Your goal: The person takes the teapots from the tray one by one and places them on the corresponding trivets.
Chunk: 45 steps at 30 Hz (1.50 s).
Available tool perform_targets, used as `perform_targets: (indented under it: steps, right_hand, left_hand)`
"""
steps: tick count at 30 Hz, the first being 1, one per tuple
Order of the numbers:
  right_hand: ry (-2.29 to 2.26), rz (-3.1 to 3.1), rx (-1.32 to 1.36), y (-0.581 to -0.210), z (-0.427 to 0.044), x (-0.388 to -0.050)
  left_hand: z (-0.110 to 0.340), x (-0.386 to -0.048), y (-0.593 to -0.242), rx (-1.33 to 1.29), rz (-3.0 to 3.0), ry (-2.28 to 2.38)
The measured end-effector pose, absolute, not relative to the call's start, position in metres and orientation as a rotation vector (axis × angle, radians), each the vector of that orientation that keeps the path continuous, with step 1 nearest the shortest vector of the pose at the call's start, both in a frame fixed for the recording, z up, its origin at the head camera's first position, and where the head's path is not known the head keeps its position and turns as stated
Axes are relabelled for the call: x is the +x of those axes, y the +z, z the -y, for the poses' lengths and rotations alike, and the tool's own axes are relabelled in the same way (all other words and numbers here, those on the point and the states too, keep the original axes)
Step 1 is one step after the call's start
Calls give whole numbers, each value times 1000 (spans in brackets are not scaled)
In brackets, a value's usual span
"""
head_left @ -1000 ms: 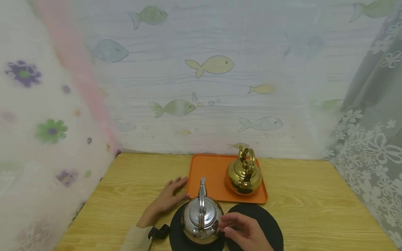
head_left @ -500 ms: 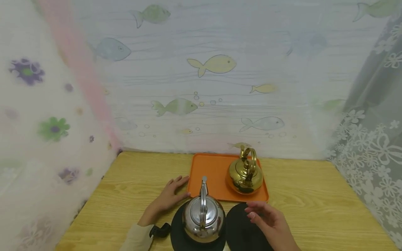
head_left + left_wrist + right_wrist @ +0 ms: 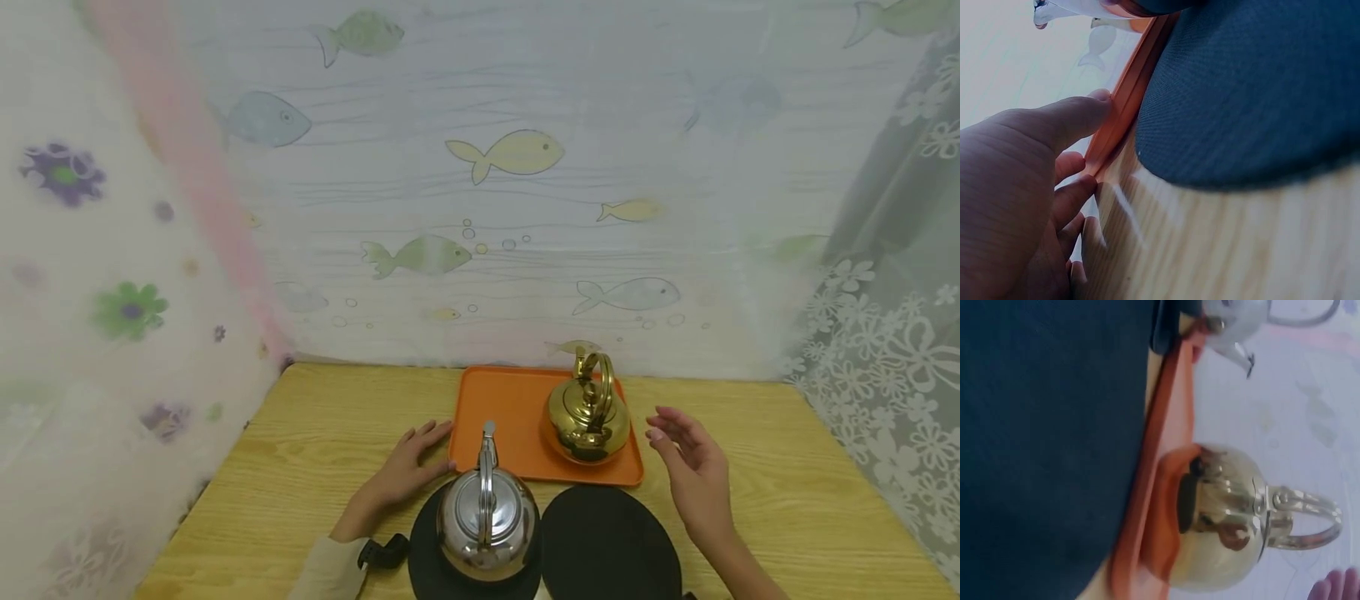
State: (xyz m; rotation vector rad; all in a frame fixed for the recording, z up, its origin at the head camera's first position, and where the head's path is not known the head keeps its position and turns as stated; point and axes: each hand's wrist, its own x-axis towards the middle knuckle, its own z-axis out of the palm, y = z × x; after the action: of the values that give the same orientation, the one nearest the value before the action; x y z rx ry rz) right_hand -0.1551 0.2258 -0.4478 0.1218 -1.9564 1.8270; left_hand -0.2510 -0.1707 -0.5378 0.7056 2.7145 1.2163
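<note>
The gold kettle [image 3: 587, 425] is sitting on the orange tray [image 3: 491, 400], close to its right edge, and that is looking like the risky spot. If the left hand [image 3: 408, 468] is pushing the tray too fast, the kettle might be sliding or tipping over that edge. This hand is resting its fingertips against the tray's left edge, with its thumb by the near left corner; it is touching, not gripping. The right hand [image 3: 697, 479] is hovering just past the tray's right edge with loosely bent fingers, holding nothing. Coming in low, it could be bumping the kettle's round belly and making it wobble. The silver kettle [image 3: 502, 550] is standing in front of the tray's near edge, its spout pointing that way, so a lifted tray could be knocking that spout.

Now for counting: two kettles are showing, one gold and one silver. One tray is lying near the far edge of one wooden table [image 3: 787, 467]. Two black mats are lying side by side: the left mat [image 3: 426, 546] is carrying the silver kettle, and the right mat [image 3: 611, 542] is lying beside it. Two hands are showing.
</note>
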Motion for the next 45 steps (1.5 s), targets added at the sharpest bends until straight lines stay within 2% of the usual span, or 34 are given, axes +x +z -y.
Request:
perform_targets:
  steps: [7,15,25,45]
  right_hand:
    - [1765,2096,175,-433,-229,-180]
    - [2066,2113,178,-425,-221,-201]
    - [2247,2017,207,-428,-209,-207]
    - [2077,2027,201,-438,-202,-216]
  left_hand:
    - [170,-249,-538,708,-2714,1225]
    - [168,-249,-536,763,-2702,1232]
    - [167,-249,-534,747,-2703,1233]
    - [171,-249,-537,798,-2744,1214]
